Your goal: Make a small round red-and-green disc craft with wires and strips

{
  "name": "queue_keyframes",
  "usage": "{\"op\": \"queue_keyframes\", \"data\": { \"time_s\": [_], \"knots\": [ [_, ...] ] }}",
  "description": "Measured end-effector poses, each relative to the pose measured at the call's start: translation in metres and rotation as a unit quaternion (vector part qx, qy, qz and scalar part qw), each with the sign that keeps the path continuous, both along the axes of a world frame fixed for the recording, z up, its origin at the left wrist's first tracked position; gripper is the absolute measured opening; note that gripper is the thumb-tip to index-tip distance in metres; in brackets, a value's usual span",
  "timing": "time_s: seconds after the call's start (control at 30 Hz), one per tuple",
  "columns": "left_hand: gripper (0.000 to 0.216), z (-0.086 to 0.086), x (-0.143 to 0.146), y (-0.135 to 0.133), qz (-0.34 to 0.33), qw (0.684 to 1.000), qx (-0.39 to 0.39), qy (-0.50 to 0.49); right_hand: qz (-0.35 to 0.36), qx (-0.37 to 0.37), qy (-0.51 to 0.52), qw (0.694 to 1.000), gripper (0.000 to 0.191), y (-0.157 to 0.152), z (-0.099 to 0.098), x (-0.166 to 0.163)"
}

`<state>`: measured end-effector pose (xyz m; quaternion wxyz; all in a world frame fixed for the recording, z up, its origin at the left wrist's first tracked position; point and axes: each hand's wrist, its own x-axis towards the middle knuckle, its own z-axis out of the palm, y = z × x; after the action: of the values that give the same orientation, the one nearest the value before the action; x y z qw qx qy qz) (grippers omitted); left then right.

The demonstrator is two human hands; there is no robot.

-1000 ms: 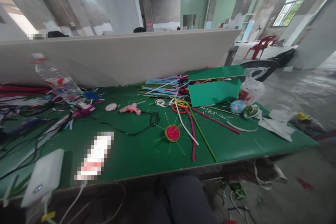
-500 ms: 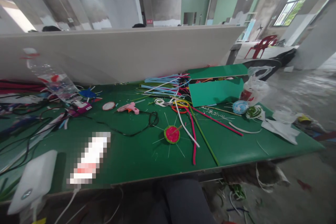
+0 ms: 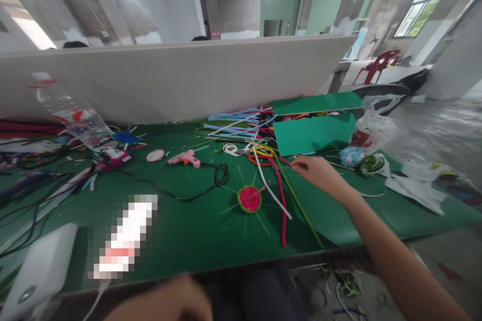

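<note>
My right hand reaches over the right part of the table, its fingers pinched on a pink pipe cleaner. The rest of that strand is hidden behind the hand and forearm. Low at the front edge is my left hand, smeared by motion, its fingers unclear. Between the hands lies a round pink disc with a green rim, thin pale spokes sticking out around it. Beside it are a white pipe cleaner, another pink one and a green one. Scissors with orange handles lie behind them.
A pink glue gun with a black cord lies left of centre. Blue and white pipe cleaners are piled at the back, near green boards. A plastic bottle, a white power bank and a plastic bag stand around.
Both my hands have come into view. The right one has reached in from the right to the pink pipe cleaner; the left has appeared at the bottom edge. The view has shifted slightly.
</note>
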<state>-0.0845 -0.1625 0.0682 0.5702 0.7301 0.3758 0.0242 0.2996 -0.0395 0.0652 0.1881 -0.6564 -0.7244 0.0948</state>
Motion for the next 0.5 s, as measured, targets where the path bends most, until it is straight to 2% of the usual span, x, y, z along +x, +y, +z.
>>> {"op": "queue_keyframes", "data": {
  "time_s": [0.1, 0.13, 0.17, 0.2, 0.3, 0.37, 0.43, 0.5],
  "knots": [
    [0.023, 0.009, 0.018, 0.073, 0.102, 0.992, 0.076, -0.018, -0.03, -0.043, -0.056, 0.997, 0.023, 0.041, -0.008, -0.014],
    [0.024, 0.008, 0.026, 0.093, 0.192, 0.97, 0.143, -0.034, -0.027, -0.052, -0.059, 0.997, 0.021, 0.05, -0.014, -0.018],
    [0.024, 0.004, 0.034, 0.109, 0.255, 0.945, 0.199, -0.056, -0.023, -0.06, -0.059, 0.996, 0.019, 0.057, -0.02, -0.022],
    [0.026, -0.002, 0.041, 0.121, 0.287, 0.927, 0.233, -0.064, -0.017, -0.067, -0.056, 0.996, 0.017, 0.062, -0.027, -0.024],
    [0.029, -0.029, 0.056, 0.134, 0.295, 0.923, 0.236, -0.07, 0.001, -0.086, -0.038, 0.996, 0.015, 0.07, -0.045, -0.025],
    [0.026, -0.045, 0.058, 0.131, 0.263, 0.933, 0.235, -0.069, 0.012, -0.098, -0.024, 0.995, 0.014, 0.072, -0.053, -0.022],
    [0.024, -0.055, 0.059, 0.127, 0.238, 0.937, 0.246, -0.074, 0.02, -0.105, -0.014, 0.994, 0.012, 0.073, -0.059, -0.019],
    [0.023, -0.056, 0.06, 0.126, 0.256, 0.932, 0.245, -0.083, 0.024, -0.109, -0.007, 0.994, 0.012, 0.074, -0.061, -0.018]
  ]
}}
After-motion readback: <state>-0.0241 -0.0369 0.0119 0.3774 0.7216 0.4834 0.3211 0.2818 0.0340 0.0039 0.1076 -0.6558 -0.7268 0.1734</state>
